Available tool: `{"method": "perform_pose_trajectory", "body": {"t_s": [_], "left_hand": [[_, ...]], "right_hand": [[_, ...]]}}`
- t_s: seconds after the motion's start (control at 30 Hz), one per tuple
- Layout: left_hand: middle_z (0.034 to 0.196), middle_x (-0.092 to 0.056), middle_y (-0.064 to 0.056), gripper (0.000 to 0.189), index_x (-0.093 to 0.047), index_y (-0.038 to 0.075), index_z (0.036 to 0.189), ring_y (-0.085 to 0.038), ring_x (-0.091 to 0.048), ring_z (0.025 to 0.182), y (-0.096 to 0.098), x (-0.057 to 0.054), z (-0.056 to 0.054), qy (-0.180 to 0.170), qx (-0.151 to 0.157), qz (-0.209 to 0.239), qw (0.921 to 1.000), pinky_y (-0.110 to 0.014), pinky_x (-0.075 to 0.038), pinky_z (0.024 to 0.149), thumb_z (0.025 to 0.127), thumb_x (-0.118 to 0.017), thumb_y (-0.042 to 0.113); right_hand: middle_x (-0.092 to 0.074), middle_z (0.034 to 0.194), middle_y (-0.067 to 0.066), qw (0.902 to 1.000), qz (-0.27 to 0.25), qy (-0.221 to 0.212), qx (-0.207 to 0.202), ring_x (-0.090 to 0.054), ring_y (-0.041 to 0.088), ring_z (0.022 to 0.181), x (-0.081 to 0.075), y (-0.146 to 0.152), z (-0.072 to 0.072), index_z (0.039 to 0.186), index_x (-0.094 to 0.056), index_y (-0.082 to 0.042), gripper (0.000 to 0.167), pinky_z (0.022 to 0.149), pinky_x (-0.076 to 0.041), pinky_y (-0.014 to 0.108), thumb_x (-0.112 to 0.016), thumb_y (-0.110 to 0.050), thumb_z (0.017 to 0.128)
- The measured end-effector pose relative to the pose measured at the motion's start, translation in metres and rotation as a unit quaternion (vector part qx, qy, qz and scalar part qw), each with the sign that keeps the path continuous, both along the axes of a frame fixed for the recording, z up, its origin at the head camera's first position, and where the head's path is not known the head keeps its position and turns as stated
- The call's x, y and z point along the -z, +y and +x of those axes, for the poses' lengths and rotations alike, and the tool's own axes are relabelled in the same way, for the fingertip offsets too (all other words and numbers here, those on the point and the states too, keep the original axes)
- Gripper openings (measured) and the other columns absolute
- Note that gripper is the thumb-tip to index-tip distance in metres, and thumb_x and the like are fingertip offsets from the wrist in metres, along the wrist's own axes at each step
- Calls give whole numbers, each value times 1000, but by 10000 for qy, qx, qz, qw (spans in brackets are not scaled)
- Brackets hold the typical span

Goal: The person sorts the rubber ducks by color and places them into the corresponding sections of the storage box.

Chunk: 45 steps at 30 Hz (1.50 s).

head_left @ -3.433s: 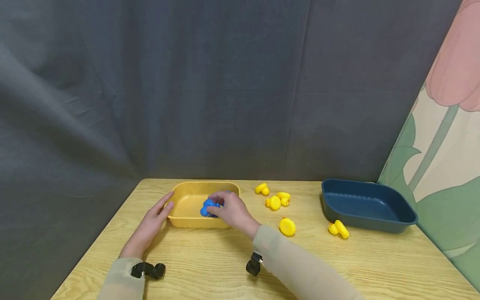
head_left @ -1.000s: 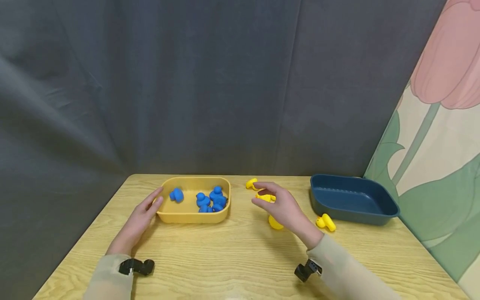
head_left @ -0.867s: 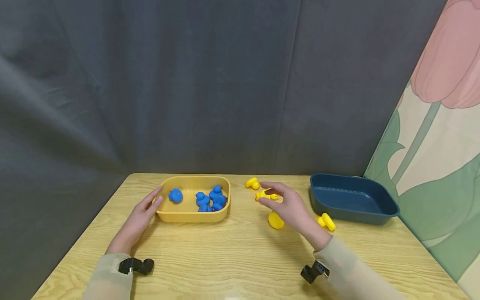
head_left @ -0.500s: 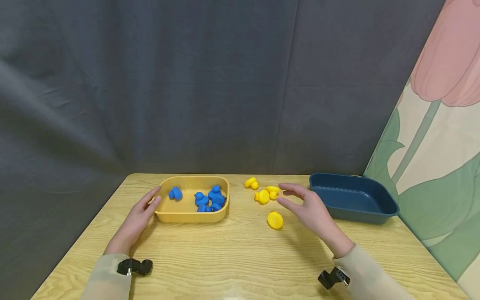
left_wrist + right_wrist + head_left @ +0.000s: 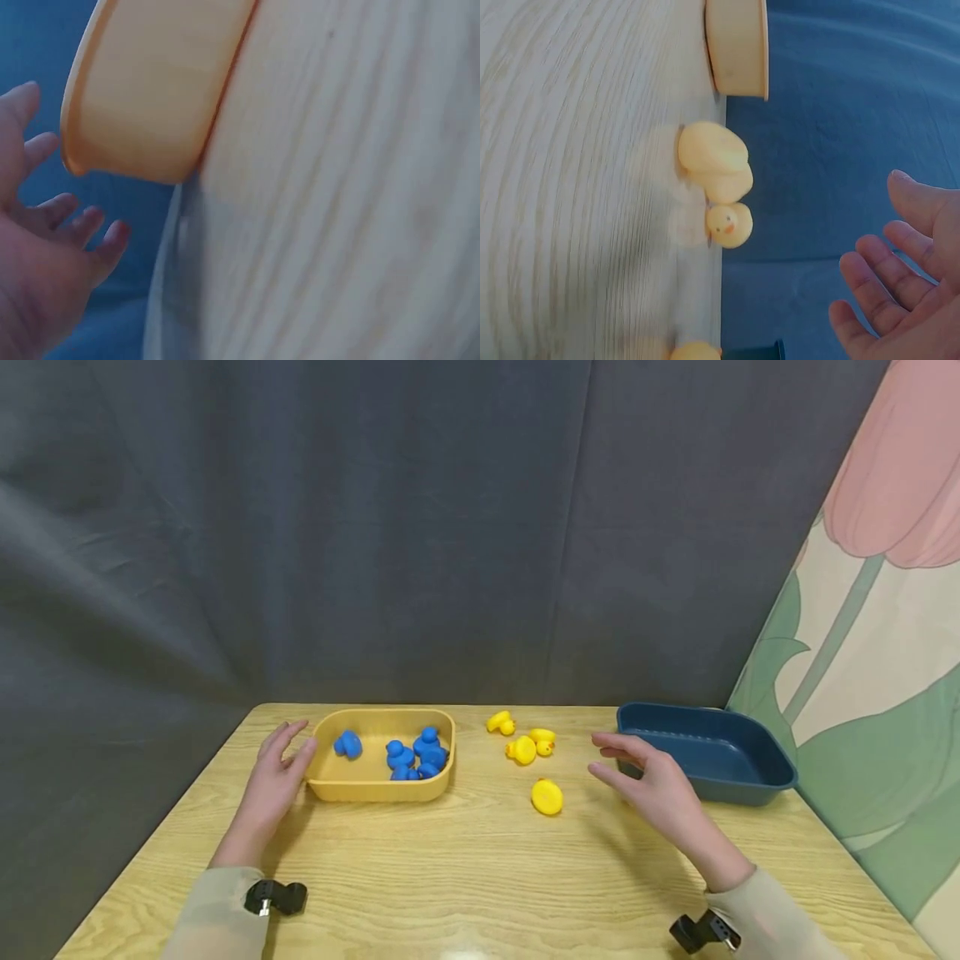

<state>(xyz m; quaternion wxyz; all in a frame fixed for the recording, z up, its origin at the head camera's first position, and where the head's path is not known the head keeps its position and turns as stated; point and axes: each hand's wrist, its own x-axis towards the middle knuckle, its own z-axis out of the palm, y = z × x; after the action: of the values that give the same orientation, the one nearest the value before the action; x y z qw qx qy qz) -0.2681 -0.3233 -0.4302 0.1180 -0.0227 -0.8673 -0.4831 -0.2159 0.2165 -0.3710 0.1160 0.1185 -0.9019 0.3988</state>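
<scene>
My left hand (image 5: pixel 272 787), fingers spread, is beside the left end of a yellow plastic tray (image 5: pixel 375 791); the left wrist view shows its fingers near the tray wall (image 5: pixel 150 90). Several blue rubber ducks (image 5: pixel 400 755) lie in that tray, most of them bunched at its right end. My right hand (image 5: pixel 663 797) hovers with parted thumb and fingers in front of a navy tray (image 5: pixel 738 791), holding nothing. It hides the yellow duck that lay before this tray. Another yellow rubber duck (image 5: pixel 547 797) lies on its side left of the right hand.
More yellow ducks (image 5: pixel 522 750) lie at the back between the two trays, one small duck (image 5: pixel 501 722) farthest off. The wooden table (image 5: pixel 450 877) ends at a dark curtain (image 5: pixel 450 543), with a flower-patterned panel (image 5: pixel 870 710) on the right.
My right hand has let go of a blue duck in the yellow tray, then moved right past the yellow ducks to the navy tray. My left hand has drawn slightly off the tray rim.
</scene>
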Motion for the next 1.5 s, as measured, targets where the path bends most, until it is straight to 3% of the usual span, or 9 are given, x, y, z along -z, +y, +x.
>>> {"method": "perform_pose_trajectory", "body": {"t_s": [0.37,0.53,0.63,0.77,1.2,1.3,1.4,1.43,1.5], "left_hand": [[170,-37,-28,56,-49,-1,162,-49,-33,158,36,-33,5,1059,-49,-358,9937,-67,-33,125,116,-62,28],[170,-40,-24,57,-48,6,166,-49,-37,157,62,-45,11,872,220,-128,9959,-64,-32,127,116,-63,29],[171,-41,-20,60,-46,11,168,-47,-38,157,80,-50,14,723,394,-79,9966,-63,-33,128,115,-63,35],[170,-47,-13,61,-47,15,168,-42,-40,157,107,-54,14,751,702,-172,9945,-62,-33,128,114,-64,39],[168,-49,-4,60,-52,25,166,-33,-44,156,197,-55,21,749,1818,-460,9794,-62,-42,123,110,-72,36],[168,-50,-1,60,-53,26,165,-30,-45,156,219,-54,24,698,1961,-491,9769,-60,-42,123,110,-73,37],[166,-52,0,59,-56,25,163,-28,-46,155,238,-51,25,740,2089,-643,9730,-57,-43,123,109,-74,35],[166,-52,0,59,-56,24,163,-28,-46,155,244,-51,26,735,2144,-673,9717,-56,-43,123,108,-75,35],[166,-53,0,58,-57,24,163,-27,-45,155,255,-50,29,664,2268,-706,9691,-55,-42,124,108,-75,34]], "right_hand": [[-65,153,16,9994,-93,-281,166,-59,43,142,1,36,9,161,-56,-10,63,116,-47,66,-79,-30,106],[-66,152,16,9995,-21,-164,271,-59,44,141,6,55,14,162,-55,-9,65,114,-46,68,-78,-33,107],[-68,149,14,9992,64,-22,393,-61,43,138,8,66,16,161,-57,-9,63,112,-54,39,-77,-34,107],[-69,148,15,9984,70,102,545,-62,43,136,11,83,19,161,-58,-10,62,91,-44,3,-77,-34,107],[-48,170,18,9924,-224,-245,1181,-36,49,156,16,139,26,168,-48,-12,69,91,-33,-5,-70,-43,111],[-35,177,15,9894,-415,-394,1337,-27,50,161,15,151,27,171,-46,-18,69,106,-32,2,-68,-45,111],[-26,179,20,9859,-500,-519,1512,-22,56,161,14,159,26,172,-44,-20,71,130,-32,39,-67,-47,111],[-24,179,23,9849,-513,-568,1553,-20,57,161,14,161,26,172,-42,-20,72,131,-29,53,-67,-48,111],[-19,179,26,9829,-495,-669,1642,-16,58,161,15,165,26,173,-39,-18,75,125,-32,64,-66,-49,111]]}}
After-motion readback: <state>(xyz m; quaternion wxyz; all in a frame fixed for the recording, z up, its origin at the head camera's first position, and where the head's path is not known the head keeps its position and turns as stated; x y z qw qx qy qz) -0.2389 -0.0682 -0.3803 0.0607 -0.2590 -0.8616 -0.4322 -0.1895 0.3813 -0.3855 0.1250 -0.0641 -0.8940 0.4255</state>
